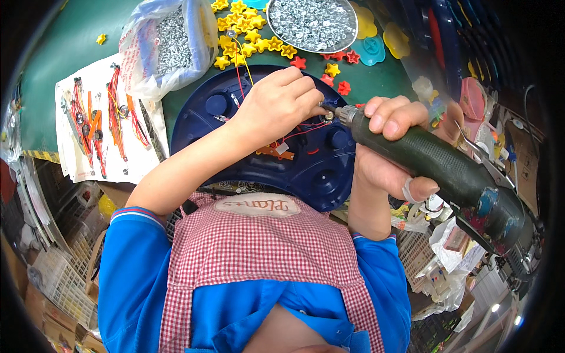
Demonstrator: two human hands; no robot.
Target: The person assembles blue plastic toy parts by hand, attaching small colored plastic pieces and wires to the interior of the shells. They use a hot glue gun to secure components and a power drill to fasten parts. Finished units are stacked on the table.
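A green table (65, 44) stands in a crowded room, and a big dark blue shell (244, 170) sits at its near edge, in front of the person; left of the shell lies a white sheet (139, 165) with red and orange wires (118, 112) on it; behind the shell's left side is a see-through bag (139, 76) of tiny silver bits; straight behind the shell are lots of yellow stars (274, 44), then a round dish (357, 26) heaped with shiny bits, then some red stars (344, 87); I think the step now is fixing a little metal part (328, 117) by the shell's right side, since the tip of a dark green driver (412, 150) is right there; the next move seems to call for keeping that tip straight and the loose wires out of its way; the left hand (285, 100) is over the shell, fingers bent in close to the tip, and I can't tell if they pinch anything; the right hand (376, 167), at the shell's right edge, is wrapped tight around the driver, which slants in over the shell.
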